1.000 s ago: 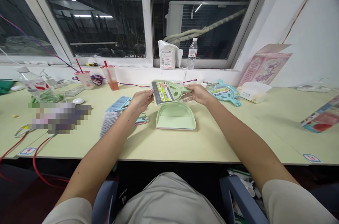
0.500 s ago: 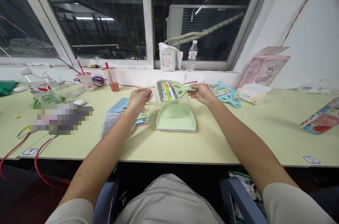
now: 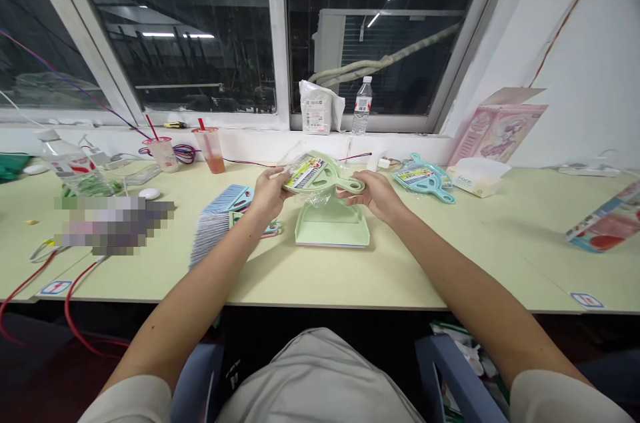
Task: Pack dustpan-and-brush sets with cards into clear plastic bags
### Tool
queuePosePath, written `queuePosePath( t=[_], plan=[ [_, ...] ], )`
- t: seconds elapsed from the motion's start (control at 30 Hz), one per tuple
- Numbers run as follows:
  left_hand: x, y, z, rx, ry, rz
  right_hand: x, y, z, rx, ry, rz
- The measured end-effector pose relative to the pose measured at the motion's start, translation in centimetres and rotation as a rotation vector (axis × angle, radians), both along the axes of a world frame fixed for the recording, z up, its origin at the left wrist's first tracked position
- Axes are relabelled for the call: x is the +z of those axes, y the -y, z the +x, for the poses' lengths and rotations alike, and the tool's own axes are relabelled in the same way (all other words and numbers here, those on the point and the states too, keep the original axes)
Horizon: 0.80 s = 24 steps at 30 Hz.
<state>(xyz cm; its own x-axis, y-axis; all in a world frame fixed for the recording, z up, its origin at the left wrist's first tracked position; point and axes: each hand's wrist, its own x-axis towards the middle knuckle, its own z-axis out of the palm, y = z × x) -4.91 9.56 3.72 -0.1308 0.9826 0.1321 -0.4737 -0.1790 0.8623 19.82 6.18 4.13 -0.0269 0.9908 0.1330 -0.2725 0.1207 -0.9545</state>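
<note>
A pale green hand brush (image 3: 327, 175) in a clear plastic wrapper, with a yellow and white label, is held up above the table. My left hand (image 3: 271, 193) is closed on its bristle end at the left. At the right, my right hand (image 3: 373, 195) grips the handle end, some fingers under it. Just below the brush, a light green dustpan (image 3: 333, 228) lies on the table, its back edge partly covered by the wrapper. Blue and grey-bristled hand brushes (image 3: 213, 229) lie beside my left forearm, which hides part of them.
A wrapped blue hand brush (image 3: 425, 179) lies right of my right hand, near a tissue pack (image 3: 479, 176) and a pink box (image 3: 500, 133). Drink cups (image 3: 210, 151) stand at the back left. A water bottle (image 3: 363, 106) stands on the sill. The table's front edge (image 3: 335, 305) is near me.
The wrapped green brush has tilted and come slightly nearer, its label now slanted. My left hand has moved right onto its bristle end; my right hand has shifted lower along the handle.
</note>
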Motion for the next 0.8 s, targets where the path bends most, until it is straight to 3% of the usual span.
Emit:
queuePosePath(
  t=[0.13,0.3,0.4,0.47,0.7,0.8],
  plan=[
    [0.1,-0.2,-0.7,-0.119,-0.069,-0.009,0.4,-1.7,2.5,-0.139,-0.015,0.055],
    [1.0,2.1,0.0,-0.384,-0.190,-0.023,0.5,-1.7,3.6,0.100,-0.036,0.018],
    [1.1,3.0,0.5,-0.448,-0.242,-0.026,0.1,-0.8,2.6,0.233,0.019,-0.004],
    [0.8,2.9,0.7,-0.439,-0.275,-0.030,-0.2,-0.5,1.9,0.265,0.032,-0.001],
    [-0.5,1.5,0.8,-0.215,-0.284,-0.014,-1.5,-1.4,1.8,0.161,0.024,0.028],
    [-0.8,1.3,0.8,-0.184,-0.278,-0.008,-1.5,-1.6,1.8,0.153,0.013,0.023]
  ],
)
